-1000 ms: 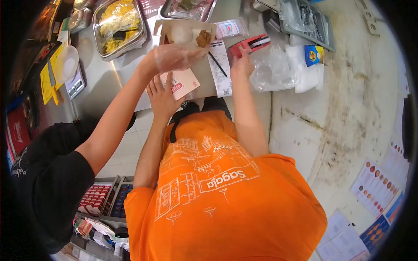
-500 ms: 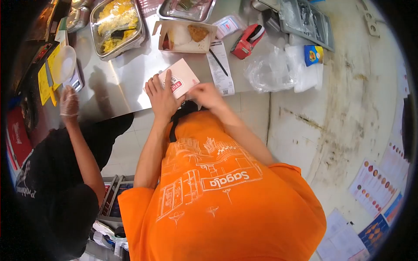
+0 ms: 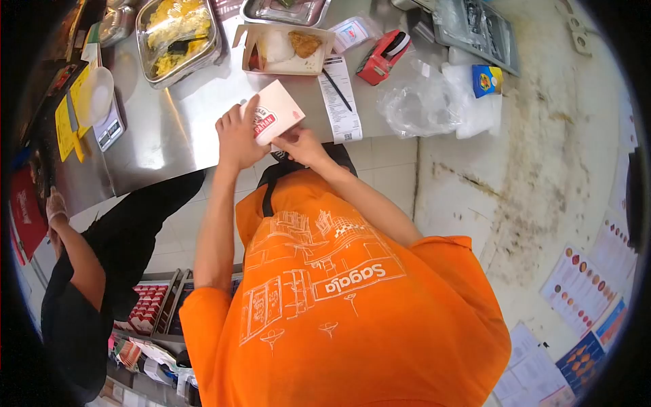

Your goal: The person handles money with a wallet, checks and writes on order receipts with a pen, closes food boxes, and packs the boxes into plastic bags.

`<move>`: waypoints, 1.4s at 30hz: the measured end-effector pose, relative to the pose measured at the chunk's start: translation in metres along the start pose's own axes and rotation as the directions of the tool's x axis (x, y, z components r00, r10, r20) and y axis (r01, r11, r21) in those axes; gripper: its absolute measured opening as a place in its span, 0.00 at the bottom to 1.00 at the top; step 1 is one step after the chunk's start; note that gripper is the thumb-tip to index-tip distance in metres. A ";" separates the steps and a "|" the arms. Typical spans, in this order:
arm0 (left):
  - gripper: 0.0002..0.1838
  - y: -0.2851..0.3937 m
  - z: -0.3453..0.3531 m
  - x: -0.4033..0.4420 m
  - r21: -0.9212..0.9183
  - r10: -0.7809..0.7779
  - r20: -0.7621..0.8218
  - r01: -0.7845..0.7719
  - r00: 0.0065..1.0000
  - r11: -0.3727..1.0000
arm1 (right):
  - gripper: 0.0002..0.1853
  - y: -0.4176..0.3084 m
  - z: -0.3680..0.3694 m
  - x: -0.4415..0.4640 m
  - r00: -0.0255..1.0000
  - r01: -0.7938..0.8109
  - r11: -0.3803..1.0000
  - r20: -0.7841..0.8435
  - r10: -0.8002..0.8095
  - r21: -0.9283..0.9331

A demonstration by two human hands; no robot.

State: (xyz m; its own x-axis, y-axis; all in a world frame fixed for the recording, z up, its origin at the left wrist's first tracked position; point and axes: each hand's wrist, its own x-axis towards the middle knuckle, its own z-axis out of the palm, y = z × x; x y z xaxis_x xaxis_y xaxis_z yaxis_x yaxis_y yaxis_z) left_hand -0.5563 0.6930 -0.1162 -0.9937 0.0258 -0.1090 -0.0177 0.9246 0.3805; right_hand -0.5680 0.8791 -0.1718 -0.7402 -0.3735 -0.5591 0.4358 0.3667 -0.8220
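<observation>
A pale pink paper food box with a red and black printed logo is tilted over the front edge of the steel table. My left hand grips its left side, thumb and fingers around it. At the box's lower right edge, my right hand has its fingers closed, partly hidden by the box. Just beyond stands an open box of the same sort, with white rice and a piece of fried chicken inside. A printed receipt lies to its right under a thin black stick.
Farther back on the steel table sits a tray of yellow rice. A red hand-held device, clear plastic bags and a blue-yellow packet lie right. At left are a scale and a co-worker's gloved hand.
The box has tilted up in my hands, and my right fingers have moved in against its lower edge. The co-worker's gloved hand has left the scale, moving left and down.
</observation>
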 end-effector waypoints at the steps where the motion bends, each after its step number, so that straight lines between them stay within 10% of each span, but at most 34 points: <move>1: 0.56 -0.008 -0.002 0.001 -0.147 -0.041 0.099 0.055 0.994 0.988 | 0.21 0.006 0.006 0.005 0.997 0.075 0.997 -0.030 -0.076 -0.008; 5: 0.57 -0.004 -0.011 0.004 -0.612 -0.166 0.347 0.357 0.923 0.706 | 0.24 -0.019 0.001 -0.011 0.973 0.223 0.948 -0.118 -0.200 0.228; 7: 0.57 0.032 -0.015 -0.011 -0.752 -0.229 0.430 0.487 0.873 0.445 | 0.28 -0.053 -0.022 -0.045 0.998 0.039 0.884 -0.058 -0.014 0.467; 9: 0.56 0.102 -0.041 -0.015 -0.239 -0.282 0.260 0.345 0.923 0.908 | 0.32 -0.065 -0.047 -0.070 0.991 0.059 0.863 -0.134 0.010 0.502; 13: 0.54 0.181 -0.039 -0.001 -0.337 0.257 0.011 -0.238 0.966 0.911 | 0.32 -0.029 -0.140 -0.101 0.880 0.197 0.751 -0.452 0.148 0.630; 15: 0.45 0.210 -0.037 0.017 -0.578 0.313 -0.045 -0.280 0.949 0.766 | 0.27 -0.018 -0.199 -0.114 0.835 0.364 0.565 -0.528 0.155 0.741; 20: 0.35 0.199 -0.004 0.056 -0.582 0.009 -0.189 -0.120 0.982 0.804 | 0.26 0.051 -0.313 -0.075 0.722 0.477 0.577 -0.670 0.173 0.663; 23: 0.30 0.137 0.016 0.070 -0.601 -0.400 -0.306 0.150 0.864 0.785 | 0.23 0.099 -0.342 -0.067 0.787 -0.178 0.895 -0.486 0.379 0.410; 25: 0.34 0.075 0.024 0.078 -0.624 -0.645 -0.266 0.382 0.716 0.682 | 0.21 0.063 -0.345 -0.083 0.805 -0.436 0.881 -0.517 0.289 -0.185; 28: 0.38 -0.003 0.051 0.107 -0.601 -0.664 -0.301 0.405 0.684 0.689 | 0.20 -0.003 -0.301 -0.084 0.788 -0.405 0.696 -0.613 -0.064 -0.593; 30: 0.32 -0.025 0.054 0.120 -0.654 -0.662 -0.209 0.400 0.719 0.642 | 0.22 -0.076 -0.253 -0.069 0.866 -0.269 0.785 -0.497 -0.056 -0.558; 32: 0.25 -0.025 0.046 0.127 -0.690 -0.606 -0.040 0.417 0.794 0.591 | 0.25 -0.069 -0.211 -0.026 0.850 0.163 0.833 -0.353 -0.391 -0.529; 34: 0.20 -0.017 0.047 0.112 -0.618 -0.536 -0.170 0.334 0.827 0.712 | 0.29 -0.073 -0.167 0.017 0.795 0.288 0.799 -0.333 -0.507 -0.528; 38: 0.26 -0.024 0.040 0.037 -0.666 -0.554 0.137 0.491 0.821 0.562 | 0.23 -0.089 -0.117 0.065 0.778 0.265 0.799 -0.369 -0.508 -0.540; 42: 0.37 -0.037 0.025 0.005 -0.807 -0.552 -0.010 0.319 0.834 0.496 | 0.15 -0.090 -0.103 0.060 0.863 0.201 0.775 -0.266 -0.429 -0.599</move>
State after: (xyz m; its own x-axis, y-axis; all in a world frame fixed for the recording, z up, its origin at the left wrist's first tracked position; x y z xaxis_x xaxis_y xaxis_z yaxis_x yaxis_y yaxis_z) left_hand -0.5577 0.6681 -0.1543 -0.8198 -0.4925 -0.2922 -0.4153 0.1602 0.8955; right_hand -0.7043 0.9110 -0.1198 -0.9623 -0.2529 -0.1005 -0.1177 0.7197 -0.6842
